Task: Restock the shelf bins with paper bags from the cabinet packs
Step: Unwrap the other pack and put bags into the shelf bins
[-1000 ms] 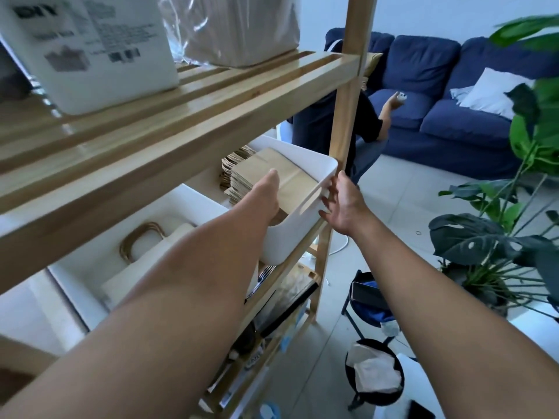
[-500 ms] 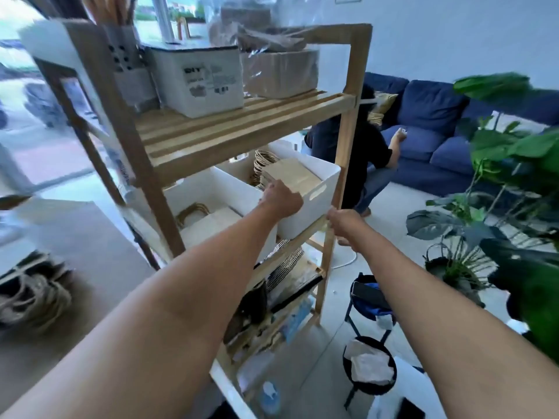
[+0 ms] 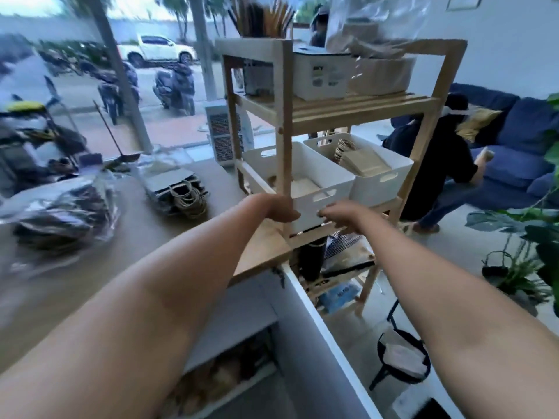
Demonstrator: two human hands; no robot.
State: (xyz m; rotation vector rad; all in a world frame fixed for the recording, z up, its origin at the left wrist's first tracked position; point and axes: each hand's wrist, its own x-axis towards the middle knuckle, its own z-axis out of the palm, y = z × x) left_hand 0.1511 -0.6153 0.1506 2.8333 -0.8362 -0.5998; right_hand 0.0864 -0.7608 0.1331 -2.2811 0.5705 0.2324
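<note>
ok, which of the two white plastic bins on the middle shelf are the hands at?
The left white plastic bin: both the left hand and right hand are at its front.

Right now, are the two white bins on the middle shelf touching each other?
Cannot tell. In the head view the left bin and right bin sit side by side with their walls close together, but motion blur hides whether a slight gap remains.

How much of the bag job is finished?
Partly done, it looks. The right bin already holds a stack of brown paper bags. The left bin holds only a low layer. The left hand and right hand are at that bin's front, holding no bags. Bags with handles wait on the counter.
</note>
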